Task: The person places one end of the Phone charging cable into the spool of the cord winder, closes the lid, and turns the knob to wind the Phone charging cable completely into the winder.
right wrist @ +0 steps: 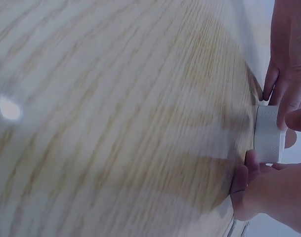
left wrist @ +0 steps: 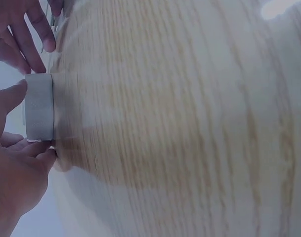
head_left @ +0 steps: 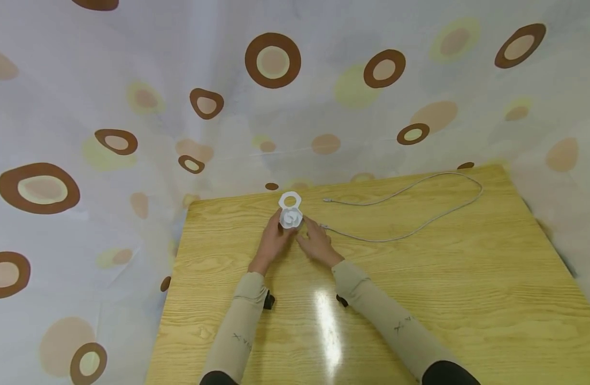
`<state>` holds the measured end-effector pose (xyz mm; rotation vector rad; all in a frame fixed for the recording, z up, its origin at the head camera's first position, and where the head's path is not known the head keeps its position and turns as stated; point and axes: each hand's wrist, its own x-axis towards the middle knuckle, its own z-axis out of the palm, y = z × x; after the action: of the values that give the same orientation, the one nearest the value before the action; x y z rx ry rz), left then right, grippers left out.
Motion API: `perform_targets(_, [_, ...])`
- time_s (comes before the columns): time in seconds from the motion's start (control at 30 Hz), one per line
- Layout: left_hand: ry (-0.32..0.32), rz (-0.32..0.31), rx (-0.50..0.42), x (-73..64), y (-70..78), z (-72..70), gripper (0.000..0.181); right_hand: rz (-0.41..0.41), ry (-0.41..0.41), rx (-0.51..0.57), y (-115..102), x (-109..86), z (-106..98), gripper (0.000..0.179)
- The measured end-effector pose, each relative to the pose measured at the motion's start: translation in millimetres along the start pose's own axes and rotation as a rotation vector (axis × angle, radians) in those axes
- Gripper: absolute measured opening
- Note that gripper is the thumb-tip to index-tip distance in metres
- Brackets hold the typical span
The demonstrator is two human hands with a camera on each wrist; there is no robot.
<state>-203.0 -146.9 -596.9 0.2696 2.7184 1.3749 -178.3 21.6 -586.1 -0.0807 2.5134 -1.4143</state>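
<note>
A small white octagonal box (head_left: 291, 218) stands on the wooden table near its far edge, its lid (head_left: 290, 200) tipped back with a round hole in it. Pale curled shapes show inside. My left hand (head_left: 273, 241) holds the box from the left; in the left wrist view the thumb lies against the upper part of the box (left wrist: 39, 107) and the fingers come round its side. From the right, my right hand (head_left: 318, 245) reaches the box with its fingertips at the opposite side. In the right wrist view both hands flank the box (right wrist: 269, 134).
A thin grey cable (head_left: 396, 239) lies in a long loop on the right of the table (head_left: 444, 289); one end plug (head_left: 327, 200) rests beyond my right hand, the other end beside that hand. Behind the table hangs a patterned curtain (head_left: 314, 107).
</note>
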Motion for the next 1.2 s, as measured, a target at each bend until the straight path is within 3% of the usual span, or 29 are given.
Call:
perform_targets(0.33, [0.007, 0.025, 0.037, -2.1, 1.0, -1.5, 0.067, -0.023, -0.020, 0.014, 1, -2.4, -2, 0.074])
perform_targets(0.7, [-0.004, -0.003, 0.056, -6.9, 1.9, -2.3, 0.063, -0.046, -0.044, 0.041, 6, -8.8, -4, 0.075])
perform_targets(1.2, [-0.020, -0.035, 0.041, -26.9, 6.6, -5.9, 0.062, -0.053, -0.077, 0.109, 13, -19.9, -11, 0.069])
